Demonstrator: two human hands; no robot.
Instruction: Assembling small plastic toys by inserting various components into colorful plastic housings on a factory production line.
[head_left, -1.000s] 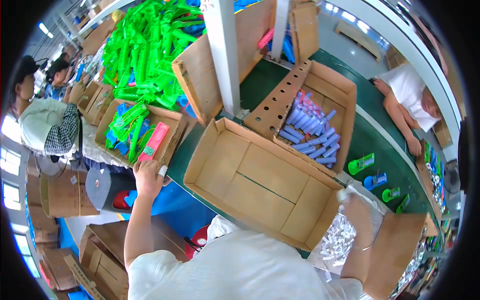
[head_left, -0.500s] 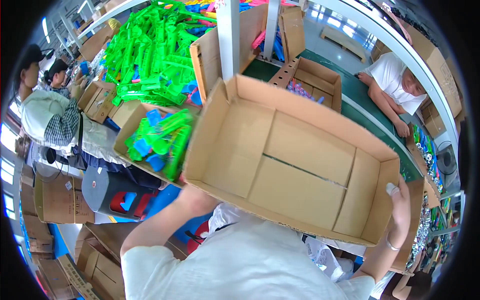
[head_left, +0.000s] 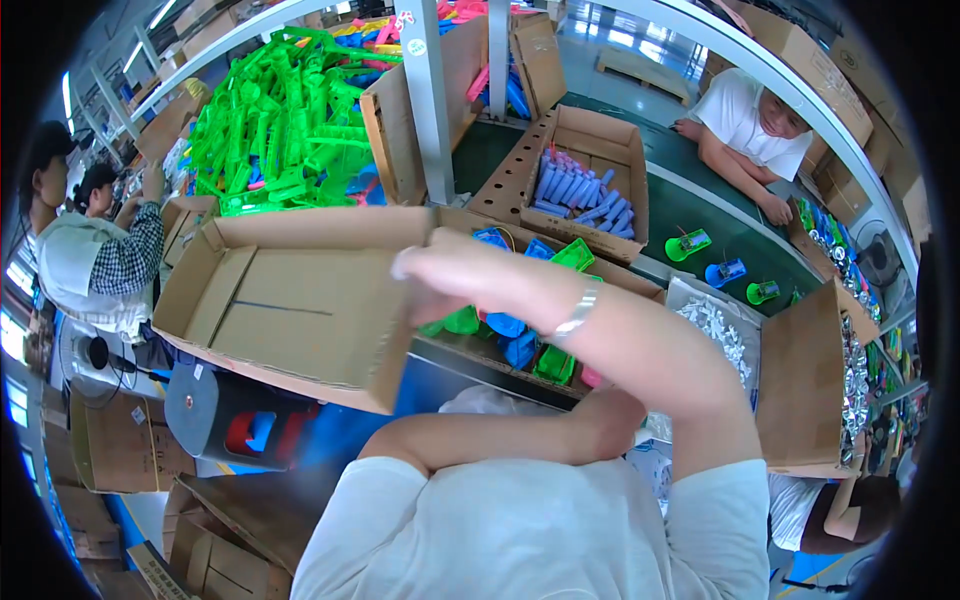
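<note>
My right hand grips the right-hand wall of a large empty cardboard box. The box is held open-side up to my left, at chest height. A metal bracelet sits on that wrist, and the forearm crosses in front of me. My left arm bends across under the right arm, and its hand is hidden. Just behind my right hand is an open carton of green and blue plastic parts.
A heap of bright green plastic frames lies beyond the box. A carton of pale blue tubes stands by a metal post. Small toys ride a dark green belt. A seated person in white works opposite; two people stand left.
The empty box has swung from in front of me over to my left and tipped level. My right arm followed it across, uncovering the carton of green and blue parts.
</note>
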